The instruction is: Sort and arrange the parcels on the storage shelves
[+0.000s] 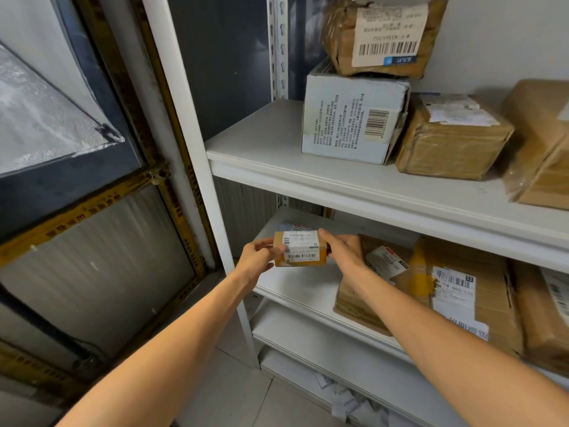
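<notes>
- A small cardboard parcel with a white barcode label across its top and front was held between both hands, at the left end of the middle shelf of a white metal shelving unit.
- The left hand grasped the parcel's left end, with the thumb lying on the label and the fingers curled behind the box.
- The right hand gripped the right end, fingers wrapped over the top edge.
- Whether the parcel's underside touched the shelf board could not be told.
- Just behind it lay a flat pale packet, mostly hidden.
- To the right on the same shelf sat a flat brown parcel partly under the right forearm, then a wide carton with a large white label, and another brown box at the frame's edge.
- On the upper shelf stood a white printed carton with a tape-wrapped brown parcel stacked on it.
- Just beside the carton was a taped brown box, and a larger wrapped brown parcel sat further right.
- Paper slips lay scattered low down beneath the shelves.
</notes>
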A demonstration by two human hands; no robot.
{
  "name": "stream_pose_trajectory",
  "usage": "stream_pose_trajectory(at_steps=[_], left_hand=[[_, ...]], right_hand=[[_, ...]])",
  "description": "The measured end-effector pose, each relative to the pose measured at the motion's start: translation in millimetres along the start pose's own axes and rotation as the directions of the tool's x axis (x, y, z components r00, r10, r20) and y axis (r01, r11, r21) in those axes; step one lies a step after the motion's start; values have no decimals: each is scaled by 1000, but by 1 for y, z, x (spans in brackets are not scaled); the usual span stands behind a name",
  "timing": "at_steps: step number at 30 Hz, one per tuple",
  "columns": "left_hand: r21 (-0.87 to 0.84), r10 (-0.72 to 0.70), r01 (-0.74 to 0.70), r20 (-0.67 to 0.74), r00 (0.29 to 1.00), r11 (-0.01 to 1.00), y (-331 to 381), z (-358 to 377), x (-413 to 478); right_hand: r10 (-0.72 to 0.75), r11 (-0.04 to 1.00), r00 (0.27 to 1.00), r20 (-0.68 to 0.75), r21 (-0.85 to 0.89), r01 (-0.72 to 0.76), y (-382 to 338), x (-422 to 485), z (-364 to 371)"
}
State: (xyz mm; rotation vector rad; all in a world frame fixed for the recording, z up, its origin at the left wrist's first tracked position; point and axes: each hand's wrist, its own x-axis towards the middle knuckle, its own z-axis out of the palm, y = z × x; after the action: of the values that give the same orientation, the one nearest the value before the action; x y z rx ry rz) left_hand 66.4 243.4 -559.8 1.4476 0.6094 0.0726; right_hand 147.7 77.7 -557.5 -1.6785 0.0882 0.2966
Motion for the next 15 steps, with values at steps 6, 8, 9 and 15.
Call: stream_pose_trajectory(at_steps=[6,8,9,15], left_hand=[[-125,-53,52,-7,999,991,-5,6,0],[-153,-35,24,-68,997,988,-8,9,1],[-169,-27,8,-115,993,986,-10,9,1],[-208,-76,61,-69,995,976,-9,2,6]], right_hand=[[-70,995,994,81,-63,75,-4,-3,-3],[-76,994,992,96,-67,83,-2,-5,-5],[-79,994,992,101,-64,86,-1,-7,-5],[-55,998,990,127,-29,59,3,-9,-7]])
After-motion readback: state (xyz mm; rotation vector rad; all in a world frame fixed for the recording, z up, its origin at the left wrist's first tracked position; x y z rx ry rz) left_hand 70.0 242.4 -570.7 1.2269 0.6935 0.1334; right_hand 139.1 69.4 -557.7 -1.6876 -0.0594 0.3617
